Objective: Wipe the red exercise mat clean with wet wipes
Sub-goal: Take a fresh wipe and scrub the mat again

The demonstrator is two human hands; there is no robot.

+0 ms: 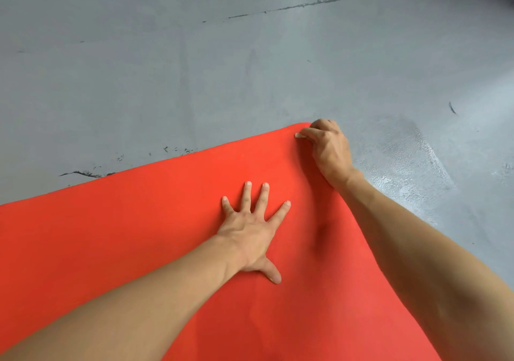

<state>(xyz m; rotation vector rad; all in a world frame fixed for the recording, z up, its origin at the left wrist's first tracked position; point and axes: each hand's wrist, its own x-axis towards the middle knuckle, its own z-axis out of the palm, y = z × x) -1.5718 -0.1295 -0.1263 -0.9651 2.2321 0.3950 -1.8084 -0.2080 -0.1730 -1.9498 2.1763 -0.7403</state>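
Note:
The red exercise mat (139, 235) lies flat on the floor and fills the lower left of the view. My left hand (250, 232) presses on it palm down with fingers spread, near the mat's middle. My right hand (328, 149) is at the mat's far right corner, fingers curled. A small pale bit of a wet wipe (299, 135) shows under its fingertips; most of the wipe is hidden by the hand.
Grey painted floor (222, 77) surrounds the mat, with dark scuffs and a long crack at the back. A shiny wet-looking patch (406, 160) lies on the floor just right of the mat's corner.

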